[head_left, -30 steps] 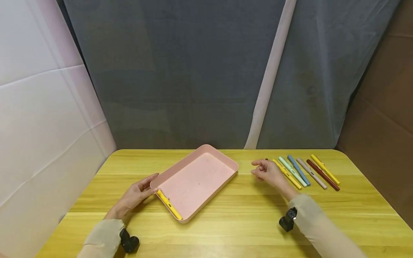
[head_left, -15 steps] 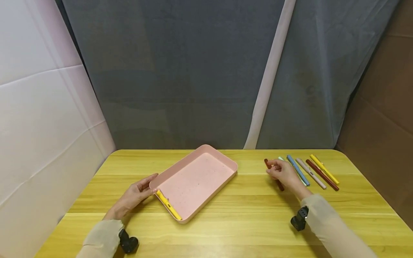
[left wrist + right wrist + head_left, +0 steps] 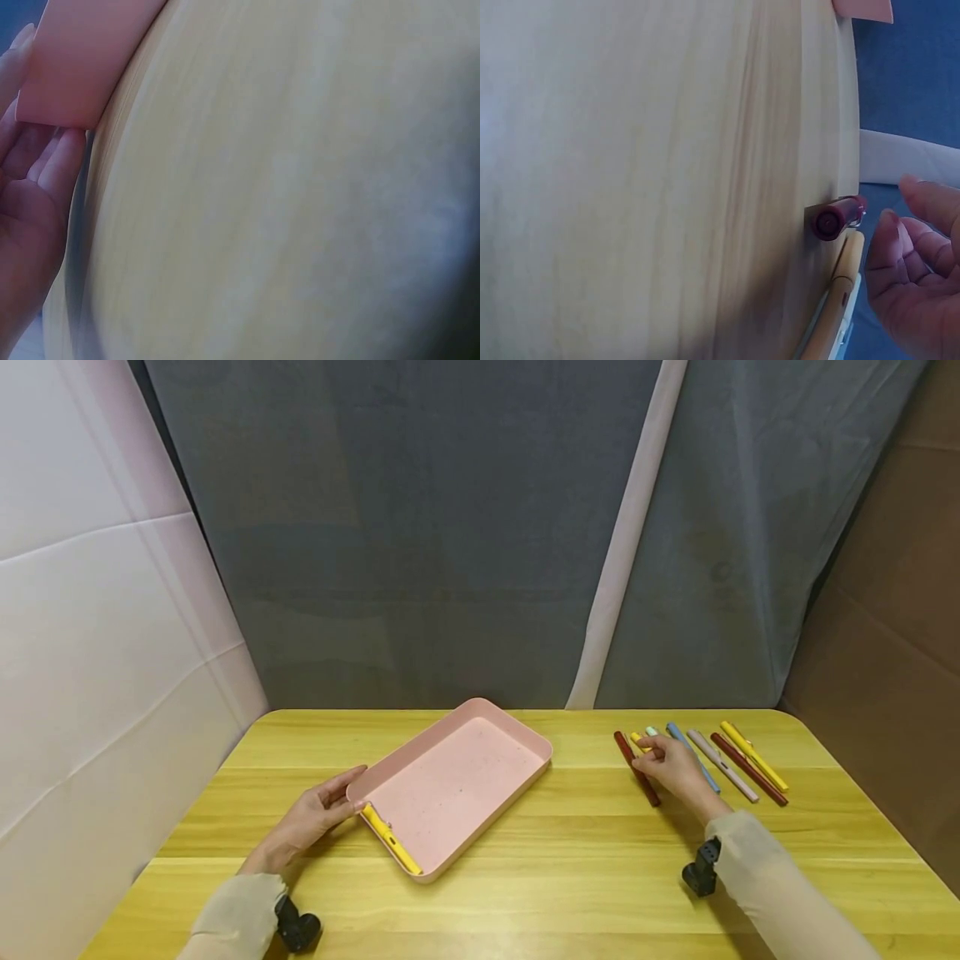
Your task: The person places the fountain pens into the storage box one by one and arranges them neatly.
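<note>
A pink tray (image 3: 457, 793) lies at an angle on the table, with a yellow pen (image 3: 392, 839) along its near left wall. At the tray's left corner my left hand (image 3: 307, 818) grips the wall between thumb and fingers. My right hand (image 3: 671, 772) hovers over the pen row, its fingers loosely bent and holding nothing. Below it are a yellow pen (image 3: 840, 292) and a pale green pen (image 3: 846, 330), both partly hidden in the head view. A dark red pen (image 3: 636, 768) lies just left of this hand.
Right of the hand lie a blue pen (image 3: 705, 768), a greyish-pink pen (image 3: 723, 766), another dark red pen (image 3: 750, 768) and another yellow pen (image 3: 753, 756). The wooden table (image 3: 525, 902) ends at a grey curtain (image 3: 450, 568).
My right hand has moved right, from beside the row to over the yellow and green pens, uncovering the left dark red pen. Left hand and tray have stayed put.
</note>
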Motion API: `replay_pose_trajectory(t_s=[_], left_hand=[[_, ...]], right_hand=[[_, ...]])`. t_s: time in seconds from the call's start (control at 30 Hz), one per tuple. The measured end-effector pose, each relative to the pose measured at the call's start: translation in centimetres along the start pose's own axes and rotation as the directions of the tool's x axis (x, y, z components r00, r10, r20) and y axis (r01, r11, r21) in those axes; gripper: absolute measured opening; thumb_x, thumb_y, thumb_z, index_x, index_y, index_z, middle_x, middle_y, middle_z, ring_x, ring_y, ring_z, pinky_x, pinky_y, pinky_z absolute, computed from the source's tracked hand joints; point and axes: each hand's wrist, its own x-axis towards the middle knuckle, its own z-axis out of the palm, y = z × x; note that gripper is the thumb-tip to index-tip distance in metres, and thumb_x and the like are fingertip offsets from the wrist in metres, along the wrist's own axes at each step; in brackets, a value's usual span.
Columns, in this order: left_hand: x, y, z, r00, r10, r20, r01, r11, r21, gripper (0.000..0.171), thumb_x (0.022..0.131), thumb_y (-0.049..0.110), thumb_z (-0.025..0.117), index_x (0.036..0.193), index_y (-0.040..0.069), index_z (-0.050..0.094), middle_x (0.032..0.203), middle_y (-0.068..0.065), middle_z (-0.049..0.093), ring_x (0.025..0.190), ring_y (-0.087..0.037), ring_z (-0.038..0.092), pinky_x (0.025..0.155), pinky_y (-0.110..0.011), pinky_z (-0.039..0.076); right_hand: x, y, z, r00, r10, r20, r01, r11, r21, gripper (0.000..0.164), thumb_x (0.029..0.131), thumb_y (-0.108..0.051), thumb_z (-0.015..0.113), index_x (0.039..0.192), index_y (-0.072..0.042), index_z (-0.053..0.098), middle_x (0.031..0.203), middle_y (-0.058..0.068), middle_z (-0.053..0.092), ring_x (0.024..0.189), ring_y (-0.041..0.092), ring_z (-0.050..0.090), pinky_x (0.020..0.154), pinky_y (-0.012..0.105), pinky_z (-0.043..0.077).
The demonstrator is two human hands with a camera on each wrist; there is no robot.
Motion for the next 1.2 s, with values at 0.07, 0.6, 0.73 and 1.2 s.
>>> replay_pose_trajectory(t_s=[0.07, 0.6, 0.73, 1.2], left_hand=[[0.03, -0.02, -0.03, 1.000, 0.002, 0.002, -0.002, 1.000, -0.007, 0.069, 0.090, 0.016, 0.064, 0.146, -0.002, 0.028, 0.148, -0.028, 0.027, 0.103, 0.009, 0.049, 0.083, -0.011, 0.045], [-0.03, 0.12, 0.04, 1.000, 0.007, 0.004, -0.007, 1.000, -0.003, 0.069, 0.090, 0.016, 0.063, 0.146, -0.002, 0.027, 0.148, -0.028, 0.026, 0.104, 0.013, 0.048, 0.085, -0.010, 0.044], [-0.01, 0.11, 0.08, 1.000, 0.001, 0.007, -0.001, 1.000, -0.006, 0.069, 0.090, 0.016, 0.063, 0.147, -0.002, 0.027, 0.149, -0.027, 0.025, 0.105, 0.013, 0.047, 0.085, -0.010, 0.043], [-0.02, -0.11, 0.11, 1.000, 0.017, 0.005, -0.017, 0.999, -0.041, 0.067, 0.091, 0.012, 0.062, 0.146, -0.003, 0.026, 0.149, -0.028, 0.024, 0.105, 0.013, 0.047, 0.084, -0.011, 0.044]], right_hand=[[0.11, 0.09, 0.00, 1.000, 0.015, 0.006, -0.015, 1.000, -0.002, 0.039, 0.088, -0.006, 0.064, 0.121, 0.012, 0.054, 0.096, 0.022, 0.063, 0.088, 0.033, 0.061, 0.071, 0.036, 0.051], [0.35, 0.29, 0.35, 1.000, 0.029, 0.011, -0.030, 0.999, 0.021, 0.039, 0.085, -0.002, 0.066, 0.118, 0.014, 0.055, 0.087, 0.016, 0.062, 0.072, 0.016, 0.054, 0.063, 0.026, 0.047], [0.43, 0.52, 0.49, 1.000, 0.017, -0.002, -0.017, 1.000, -0.001, 0.036, 0.084, -0.001, 0.066, 0.115, 0.014, 0.056, 0.083, 0.013, 0.062, 0.068, 0.015, 0.051, 0.063, 0.027, 0.046], [0.81, 0.71, 0.94, 0.999, 0.044, -0.005, -0.044, 0.998, -0.034, 0.037, 0.083, -0.004, 0.068, 0.115, 0.012, 0.057, 0.078, 0.010, 0.060, 0.064, 0.014, 0.048, 0.059, 0.026, 0.043]])
